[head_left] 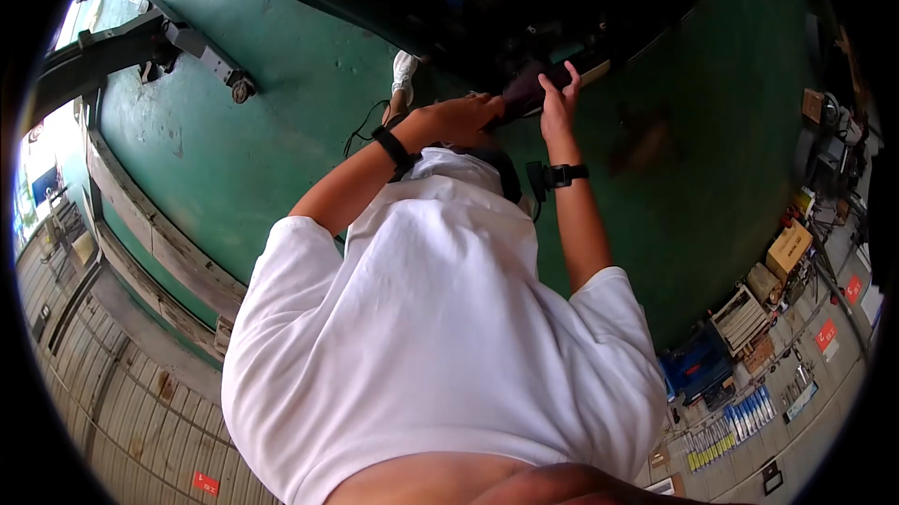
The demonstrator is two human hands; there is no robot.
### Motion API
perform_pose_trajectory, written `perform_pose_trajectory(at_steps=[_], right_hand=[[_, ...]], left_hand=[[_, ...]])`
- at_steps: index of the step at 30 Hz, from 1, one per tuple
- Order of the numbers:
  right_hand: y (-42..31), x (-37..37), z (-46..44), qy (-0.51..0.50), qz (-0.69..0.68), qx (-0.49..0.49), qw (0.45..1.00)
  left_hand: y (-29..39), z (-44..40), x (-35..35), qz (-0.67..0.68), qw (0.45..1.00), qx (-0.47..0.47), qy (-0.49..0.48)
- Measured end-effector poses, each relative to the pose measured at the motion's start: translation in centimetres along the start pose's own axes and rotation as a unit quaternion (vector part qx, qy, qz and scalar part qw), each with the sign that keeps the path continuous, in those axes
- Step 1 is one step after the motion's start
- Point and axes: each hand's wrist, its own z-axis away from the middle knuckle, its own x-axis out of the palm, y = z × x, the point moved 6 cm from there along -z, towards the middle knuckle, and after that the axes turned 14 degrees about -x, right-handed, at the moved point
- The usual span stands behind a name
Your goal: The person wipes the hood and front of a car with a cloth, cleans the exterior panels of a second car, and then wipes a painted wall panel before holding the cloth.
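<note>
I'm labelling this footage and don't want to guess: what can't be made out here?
All in the head view:
- Dark item by the hands: too dark to identify.
- Left hand: fingertips lost against that item.
- Large dark body: cut by the top edge, details in shadow.
- Blue and yellow items: too small to identify.

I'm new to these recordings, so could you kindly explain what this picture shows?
No robot here: a person works bare-handed. One camera, worn on the head, looks down over their white shirt. The left hand is at the near end of a dark piece; shadow makes its grip unclear. The right hand, fingers spread, is beside that piece. Below is a green floor; a blue case and a carton sit toward the picture's right.
</note>
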Motion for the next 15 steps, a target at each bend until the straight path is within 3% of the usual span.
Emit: perform_pose_trajectory(at_steps=[2, 3, 4, 5, 6, 7, 8, 9, 11, 13, 15], right_hand=[[-0.5, 0.8, -0.5, -0.007, 0.078, -0.089, 0.993], [0.8, 1.2, -0.8, -0.023, 0.071, -0.096, 0.993], [0.9, 2.4, -0.6, -0.051, 0.081, -0.126, 0.987], [-0.2, 3.7, -0.3, -0.074, 0.177, -0.202, 0.96], [-1.6, 5.3, 0.0, -0.098, 0.268, -0.276, 0.918], [-2.4, 6.9, 0.4, -0.132, 0.271, -0.289, 0.909], [-2.8, 8.6, 0.6, -0.176, 0.279, -0.275, 0.903], [-2.2, 9.7, 0.4, -0.193, 0.264, -0.272, 0.905], [-1.5, 11.9, -0.8, -0.207, 0.248, -0.269, 0.908], [0.3, 13.7, -1.9, -0.224, 0.171, -0.089, 0.955], [0.5, 15.7, -1.5, -0.248, 0.223, -0.144, 0.932]], left_hand=[[-4.3, 0.9, 0.2, 0.059, 0.989, -0.135, 0.018], [-6.1, 1.2, 0.7, 0.06, 0.989, -0.134, 0.015], [-9.2, 1.4, 0.7, 0.025, 0.978, -0.194, 0.067], [-12.0, 1.7, 0.5, -0.009, 0.96, -0.254, 0.12], [-14.0, 1.7, 0.6, -0.008, 0.959, -0.257, 0.12], [-15.3, 1.6, 0.4, 0.003, 0.966, -0.233, 0.113], [-16.4, 1.6, 0.5, 0.011, 0.972, -0.209, 0.106], [-13.7, 3.5, -2.8, 0.003, 0.949, -0.256, 0.184], [-14.3, 4.5, -5.5, -0.007, 0.929, -0.297, 0.221], [-15.4, 5.5, -8.4, -0.031, 0.885, -0.349, 0.307], [-15.8, 6.9, -11.3, -0.014, 0.846, -0.372, 0.382]])
